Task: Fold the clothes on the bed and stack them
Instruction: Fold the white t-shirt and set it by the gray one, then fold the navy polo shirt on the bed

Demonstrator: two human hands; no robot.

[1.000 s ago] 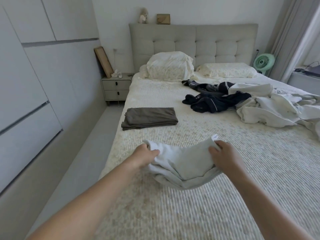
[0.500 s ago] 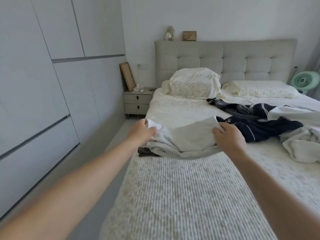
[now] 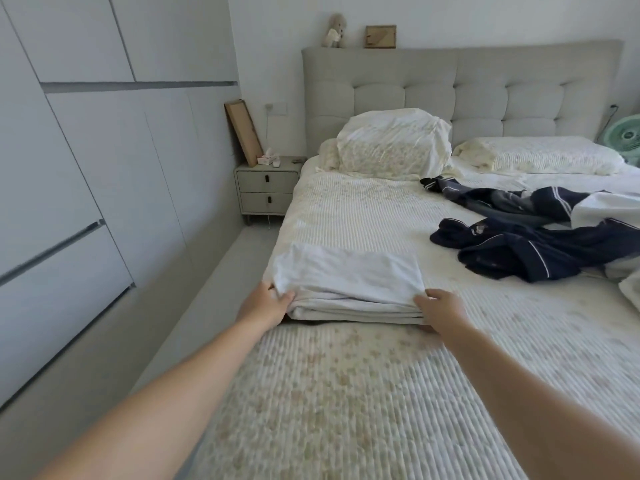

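Hands grip the near corners of the folded white cloth (image 3: 349,282) lying flat by the bed's (image 3: 346,393) left edge, left hand (image 3: 265,304) pinching its left corner, right hand (image 3: 441,311) closed on its right, with navy clothes (image 3: 519,237) unfolded beyond to the right.

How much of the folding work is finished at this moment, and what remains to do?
Done: the white folded garment lies flat near the bed's left edge, with a dark sliver just visible under its front edge. In hand: the left hand and right hand grip its near corners, setting it down. Left: the navy clothes lie crumpled and unfolded, and white fabric at the right edge also looks unfolded.
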